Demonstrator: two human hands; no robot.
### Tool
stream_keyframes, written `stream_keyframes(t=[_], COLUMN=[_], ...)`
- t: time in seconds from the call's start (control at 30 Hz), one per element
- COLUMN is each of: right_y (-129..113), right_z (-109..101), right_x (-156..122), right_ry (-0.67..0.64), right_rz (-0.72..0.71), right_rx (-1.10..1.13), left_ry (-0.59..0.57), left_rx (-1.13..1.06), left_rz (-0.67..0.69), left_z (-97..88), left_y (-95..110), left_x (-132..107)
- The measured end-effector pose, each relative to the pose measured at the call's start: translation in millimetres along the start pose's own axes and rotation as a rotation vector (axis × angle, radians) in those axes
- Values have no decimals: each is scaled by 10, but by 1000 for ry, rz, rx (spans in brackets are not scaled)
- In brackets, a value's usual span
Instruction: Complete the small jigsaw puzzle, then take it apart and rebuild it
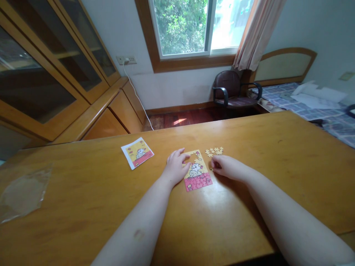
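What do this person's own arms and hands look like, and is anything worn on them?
The left hand and right hand are ungloved, with no watch or bracelet showing. Both forearms look bare, without sleeves or cables; the left one has a small dark mark.

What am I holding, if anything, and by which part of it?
The left hand lies partly over the puzzle, gripping nothing visible. A piece shows at the fingertips of the right hand; whether or where it's held can't be told.
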State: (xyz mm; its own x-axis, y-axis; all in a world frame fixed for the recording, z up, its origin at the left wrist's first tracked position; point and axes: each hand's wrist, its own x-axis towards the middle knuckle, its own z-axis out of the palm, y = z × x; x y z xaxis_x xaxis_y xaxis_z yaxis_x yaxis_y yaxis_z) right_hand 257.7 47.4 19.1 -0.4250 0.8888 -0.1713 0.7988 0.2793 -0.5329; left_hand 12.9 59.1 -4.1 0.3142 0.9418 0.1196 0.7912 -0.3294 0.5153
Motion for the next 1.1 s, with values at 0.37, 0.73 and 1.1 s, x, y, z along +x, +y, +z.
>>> stream_keyframes(t=[0.37,0.73,1.1], right_y=[44,42,-149], right_z=[-69,-27,2], right_x=[-12,-10,-23], right_ry=[-61,-56,32], right_rz=[157,107,-55], right_rx=[-100,-29,127], left_ry=[8,2,16], left_rx=[1,6,-16], left_rz=[-4,-1,84], left_z=[3,7,6], left_y=[5,-10,9], left_x=[2,3,-1])
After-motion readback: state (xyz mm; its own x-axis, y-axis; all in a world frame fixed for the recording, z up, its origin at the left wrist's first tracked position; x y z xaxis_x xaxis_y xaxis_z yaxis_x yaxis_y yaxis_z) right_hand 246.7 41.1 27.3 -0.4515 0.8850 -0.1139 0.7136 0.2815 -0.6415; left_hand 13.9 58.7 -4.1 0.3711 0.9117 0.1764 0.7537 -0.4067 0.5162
